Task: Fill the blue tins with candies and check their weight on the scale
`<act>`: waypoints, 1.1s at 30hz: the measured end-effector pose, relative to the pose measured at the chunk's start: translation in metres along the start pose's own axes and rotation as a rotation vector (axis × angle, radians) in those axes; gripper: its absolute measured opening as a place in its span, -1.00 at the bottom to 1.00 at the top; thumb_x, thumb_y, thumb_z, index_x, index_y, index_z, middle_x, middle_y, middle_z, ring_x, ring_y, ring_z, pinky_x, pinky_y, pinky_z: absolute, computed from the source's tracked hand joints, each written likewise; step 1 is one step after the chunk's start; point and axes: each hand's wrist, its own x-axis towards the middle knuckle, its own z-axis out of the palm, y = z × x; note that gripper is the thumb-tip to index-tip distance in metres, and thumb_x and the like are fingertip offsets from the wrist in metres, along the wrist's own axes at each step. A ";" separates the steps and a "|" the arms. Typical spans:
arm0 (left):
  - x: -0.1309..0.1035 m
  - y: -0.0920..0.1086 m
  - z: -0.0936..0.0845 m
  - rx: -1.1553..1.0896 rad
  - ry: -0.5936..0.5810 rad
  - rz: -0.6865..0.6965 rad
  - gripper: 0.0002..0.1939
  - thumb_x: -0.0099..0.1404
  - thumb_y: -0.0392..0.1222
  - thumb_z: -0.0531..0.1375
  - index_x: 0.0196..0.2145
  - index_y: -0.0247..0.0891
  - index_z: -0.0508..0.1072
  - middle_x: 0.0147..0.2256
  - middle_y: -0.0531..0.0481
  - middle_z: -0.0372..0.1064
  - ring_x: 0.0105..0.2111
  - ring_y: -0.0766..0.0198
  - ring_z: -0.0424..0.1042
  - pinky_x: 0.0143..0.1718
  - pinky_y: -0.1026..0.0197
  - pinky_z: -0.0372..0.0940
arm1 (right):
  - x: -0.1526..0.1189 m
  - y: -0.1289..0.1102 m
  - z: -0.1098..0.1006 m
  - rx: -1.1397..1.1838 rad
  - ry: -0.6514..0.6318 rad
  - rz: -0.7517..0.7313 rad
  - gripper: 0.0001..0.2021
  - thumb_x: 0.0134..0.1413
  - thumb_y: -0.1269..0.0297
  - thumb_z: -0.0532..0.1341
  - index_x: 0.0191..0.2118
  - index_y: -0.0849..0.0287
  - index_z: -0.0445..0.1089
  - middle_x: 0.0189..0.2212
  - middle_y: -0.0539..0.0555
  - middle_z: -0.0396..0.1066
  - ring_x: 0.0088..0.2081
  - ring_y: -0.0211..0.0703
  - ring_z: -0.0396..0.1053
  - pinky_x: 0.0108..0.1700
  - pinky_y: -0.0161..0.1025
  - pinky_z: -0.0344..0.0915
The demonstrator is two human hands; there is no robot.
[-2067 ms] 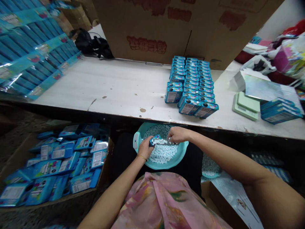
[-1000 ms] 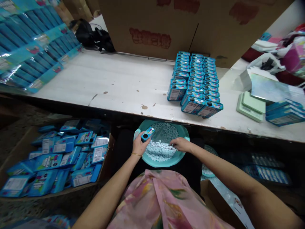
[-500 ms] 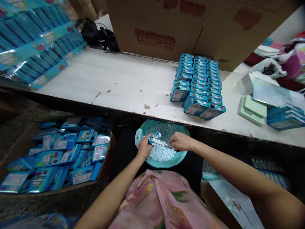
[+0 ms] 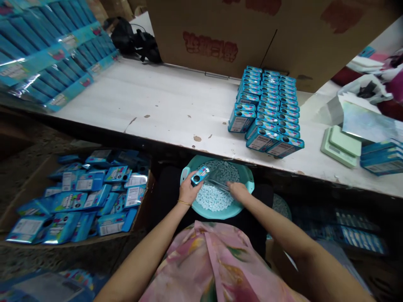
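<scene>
- white worktop (image 4: 163, 105) in the head view, spans beyond both hands, paint chipped in spots
- big cardboard box (image 4: 220, 25), red printing, stands at the back of it, well past the grip
- left hand (image 4: 188, 191): fingers clamped on a small blue box (image 4: 200, 175), narrow printed face up, tilted; dark oval at the end nearer the wrist
- small blue box sits over the left side of the turquoise basin (image 4: 220, 214)
- right hand (image 4: 238, 191): fingers closed on the near end of a clear scoop (image 4: 219, 184), which slants from there toward the small blue box; far end blurred, can't tell if they touch
- hands apart from each other, basin below both
- white pellets (image 4: 214, 199) in the basin, under and between the hands
- thin bracelet (image 4: 184, 203) on the left wrist, just behind the grip
- ahead and right of the grip: upright blue boxes (image 4: 270, 109) in three packed rows on the worktop
- further right of the grip: pale green scale (image 4: 343, 144), blue stack (image 4: 380, 157) just beside it
- left of the left hand, lower: open carton (image 4: 27, 188) with loose blue boxes (image 4: 69, 201) piled at mixed angles
- far left, ahead of the grip: plastic-wrapped display trays (image 4: 53, 54) on the worktop
- toward the body from the grip: pink floral garment (image 4: 217, 260)
</scene>
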 end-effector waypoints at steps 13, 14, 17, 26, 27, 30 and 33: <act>0.002 -0.004 0.000 0.006 0.015 -0.045 -0.55 -0.05 -0.10 0.19 -0.17 -0.31 0.31 -0.34 -0.01 0.39 -0.33 0.24 0.38 -0.25 0.20 0.27 | 0.008 0.002 0.026 0.045 -0.118 -0.232 -0.72 0.00 0.36 0.02 -0.18 -0.04 0.35 -0.23 -0.02 0.41 -0.19 -0.18 0.34 -0.33 -0.39 0.17; 0.002 -0.004 -0.001 0.005 0.017 -0.048 -0.55 -0.05 -0.10 0.19 -0.17 -0.31 0.31 -0.34 -0.01 0.39 -0.33 0.24 0.38 -0.25 0.20 0.27 | 0.006 0.006 0.023 0.059 -0.111 -0.225 -0.71 0.00 0.35 0.02 -0.16 -0.06 0.34 -0.21 -0.04 0.41 -0.18 -0.19 0.34 -0.34 -0.39 0.16; 0.003 -0.005 -0.001 0.001 0.017 -0.038 -0.56 -0.04 -0.10 0.19 -0.17 -0.31 0.32 -0.34 0.00 0.39 -0.32 0.24 0.39 -0.25 0.20 0.27 | -0.008 0.016 0.007 0.149 -0.060 -0.221 -0.68 -0.02 0.35 0.03 -0.13 -0.06 0.34 -0.21 -0.04 0.41 -0.17 -0.18 0.32 -0.31 -0.39 0.15; -0.003 -0.009 0.008 0.063 -0.094 0.117 -0.60 0.00 -0.29 0.14 -0.13 -0.28 0.29 -0.16 -0.04 0.35 -0.16 0.24 0.33 -0.11 0.19 0.23 | -0.052 0.011 -0.082 0.346 0.044 -0.304 -0.76 -0.04 0.40 0.02 -0.35 0.12 0.43 -0.55 -0.04 0.37 -0.45 -0.31 0.27 -0.43 -0.42 0.02; -0.003 -0.009 0.010 0.077 -0.098 0.133 -0.60 0.00 -0.30 0.14 -0.13 -0.29 0.29 -0.16 -0.06 0.35 -0.14 0.23 0.32 -0.10 0.18 0.22 | -0.053 0.007 -0.089 0.319 0.042 -0.303 -0.77 -0.05 0.41 0.02 -0.40 0.14 0.43 -0.58 -0.04 0.36 -0.47 -0.32 0.26 -0.45 -0.42 0.00; -0.003 -0.010 0.012 0.119 -0.100 0.152 -0.58 -0.01 -0.34 0.13 -0.12 -0.31 0.29 -0.14 -0.10 0.34 -0.13 0.21 0.31 -0.08 0.16 0.21 | -0.053 -0.005 -0.102 0.208 0.042 -0.289 -0.78 -0.10 0.43 0.01 -0.50 0.16 0.41 -0.59 -0.01 0.35 -0.49 -0.31 0.24 -0.48 -0.39 -0.05; -0.004 -0.011 0.013 0.162 -0.110 0.157 -0.55 -0.03 -0.38 0.12 -0.11 -0.30 0.29 -0.14 -0.09 0.33 -0.12 0.19 0.30 -0.09 0.14 0.21 | -0.053 -0.015 -0.108 0.111 0.055 -0.246 -0.77 -0.12 0.40 0.01 -0.50 0.16 0.41 -0.54 0.03 0.38 -0.45 -0.27 0.26 -0.49 -0.36 -0.08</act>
